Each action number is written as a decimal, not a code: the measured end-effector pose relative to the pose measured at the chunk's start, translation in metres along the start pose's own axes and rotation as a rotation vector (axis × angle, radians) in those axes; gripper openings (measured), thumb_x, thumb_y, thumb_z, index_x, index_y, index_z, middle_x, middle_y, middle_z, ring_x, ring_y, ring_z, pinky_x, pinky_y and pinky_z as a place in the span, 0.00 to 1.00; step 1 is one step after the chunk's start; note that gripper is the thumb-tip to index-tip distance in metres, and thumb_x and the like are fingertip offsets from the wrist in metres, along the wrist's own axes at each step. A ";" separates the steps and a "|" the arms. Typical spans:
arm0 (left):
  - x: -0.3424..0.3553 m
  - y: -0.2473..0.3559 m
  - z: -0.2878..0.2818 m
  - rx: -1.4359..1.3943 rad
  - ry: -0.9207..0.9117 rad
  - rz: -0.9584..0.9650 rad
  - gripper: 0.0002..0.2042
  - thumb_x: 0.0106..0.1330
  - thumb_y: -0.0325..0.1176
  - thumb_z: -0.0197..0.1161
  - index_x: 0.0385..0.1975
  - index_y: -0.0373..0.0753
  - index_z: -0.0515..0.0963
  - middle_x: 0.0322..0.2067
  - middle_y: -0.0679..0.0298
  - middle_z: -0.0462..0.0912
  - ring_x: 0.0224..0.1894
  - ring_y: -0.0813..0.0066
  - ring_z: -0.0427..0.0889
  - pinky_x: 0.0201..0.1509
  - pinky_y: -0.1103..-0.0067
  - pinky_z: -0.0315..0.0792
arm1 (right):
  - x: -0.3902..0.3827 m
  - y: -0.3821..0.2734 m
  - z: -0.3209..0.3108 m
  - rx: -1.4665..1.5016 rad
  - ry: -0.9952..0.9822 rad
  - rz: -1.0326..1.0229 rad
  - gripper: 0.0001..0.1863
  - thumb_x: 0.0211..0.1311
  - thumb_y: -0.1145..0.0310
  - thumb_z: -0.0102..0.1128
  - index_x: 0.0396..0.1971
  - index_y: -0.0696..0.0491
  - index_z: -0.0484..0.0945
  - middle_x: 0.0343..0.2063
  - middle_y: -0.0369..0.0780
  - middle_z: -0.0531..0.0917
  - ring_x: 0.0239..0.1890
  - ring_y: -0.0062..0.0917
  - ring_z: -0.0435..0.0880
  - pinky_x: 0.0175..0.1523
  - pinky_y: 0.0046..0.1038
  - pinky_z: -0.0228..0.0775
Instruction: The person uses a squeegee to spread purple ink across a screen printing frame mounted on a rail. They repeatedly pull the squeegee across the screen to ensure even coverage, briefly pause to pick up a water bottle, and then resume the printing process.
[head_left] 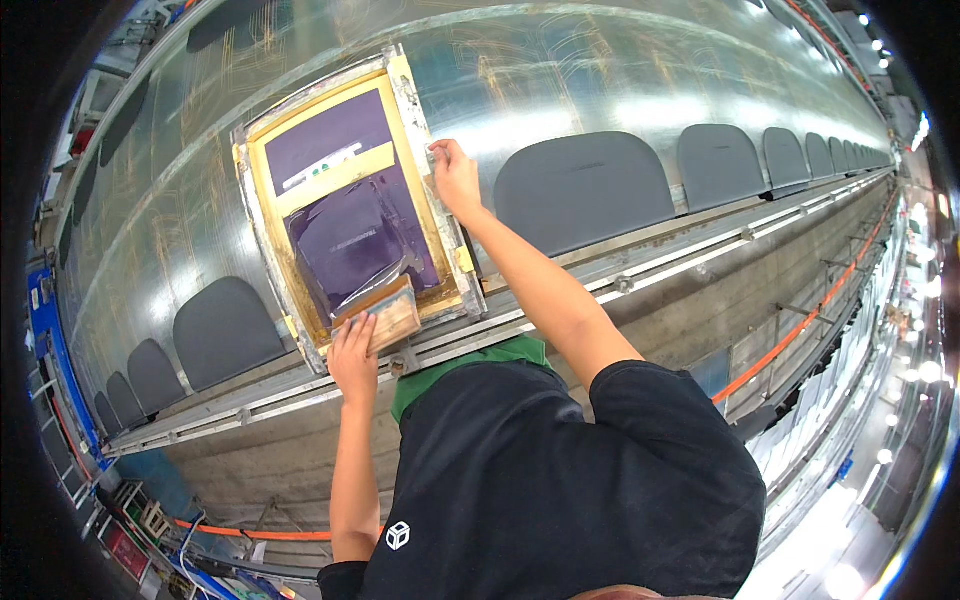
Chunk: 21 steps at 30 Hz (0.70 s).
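Gripping a wooden squeegee [396, 320], the left hand [352, 357] overlies a scuffed rectangular frame [408, 100].

We have a frame [412, 105] on the table [620, 60], a squeegee [396, 318] at its near end beneath our left hand [352, 350], and our right hand [457, 180] at its right edge. Panels [585, 190] lie along the table's near side, left and right of the frame.

Worn on the person's head, the wide fisheye camera looks steeply down past the wearer's black short-sleeved shirt [570, 470] at the rectangular, yellow-edged, purple-meshed frame [410, 150], near enough to show it whole, with the long, shiny grey metal table [600, 85] stretching beyond its both sides.
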<state>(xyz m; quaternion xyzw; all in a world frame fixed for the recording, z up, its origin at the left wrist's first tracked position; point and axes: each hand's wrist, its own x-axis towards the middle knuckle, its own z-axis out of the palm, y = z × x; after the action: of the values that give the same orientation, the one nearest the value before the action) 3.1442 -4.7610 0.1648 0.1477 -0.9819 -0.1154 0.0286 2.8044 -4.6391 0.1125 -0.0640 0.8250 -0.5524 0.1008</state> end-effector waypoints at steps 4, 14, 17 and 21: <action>-0.015 -0.019 -0.007 0.012 -0.027 0.074 0.25 0.56 0.27 0.64 0.57 0.52 0.79 0.58 0.71 0.80 0.59 0.63 0.78 0.60 0.65 0.68 | -0.001 0.006 0.029 -0.140 0.089 -0.100 0.12 0.70 0.61 0.50 0.43 0.50 0.80 0.29 0.53 0.83 0.34 0.54 0.82 0.38 0.45 0.73; 0.208 -0.079 -0.042 -0.115 -0.243 -0.146 0.18 0.56 0.27 0.62 0.47 0.52 0.85 0.41 0.63 0.87 0.43 0.60 0.85 0.47 0.68 0.77 | 0.001 -0.004 0.022 -0.111 0.043 -0.036 0.12 0.70 0.61 0.52 0.44 0.50 0.81 0.26 0.49 0.83 0.32 0.48 0.83 0.41 0.43 0.71; 0.191 -0.071 -0.016 -0.057 0.089 0.041 0.20 0.54 0.25 0.63 0.47 0.53 0.85 0.44 0.66 0.87 0.46 0.63 0.84 0.49 0.71 0.76 | 0.000 -0.006 0.020 -0.137 0.022 0.042 0.12 0.70 0.61 0.52 0.44 0.49 0.81 0.25 0.49 0.83 0.31 0.47 0.83 0.42 0.43 0.71; 0.093 -0.045 0.011 0.047 0.066 -0.024 0.20 0.55 0.24 0.64 0.47 0.55 0.84 0.51 0.73 0.84 0.56 0.66 0.80 0.56 0.68 0.72 | 0.002 -0.005 0.020 -0.171 -0.001 0.089 0.12 0.71 0.60 0.52 0.44 0.47 0.81 0.26 0.50 0.84 0.34 0.48 0.83 0.43 0.43 0.71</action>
<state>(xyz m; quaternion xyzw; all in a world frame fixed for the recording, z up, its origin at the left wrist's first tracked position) 3.0677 -4.8283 0.1458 0.1638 -0.9810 -0.0879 0.0562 2.8073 -4.6594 0.1092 -0.0359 0.8711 -0.4750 0.1198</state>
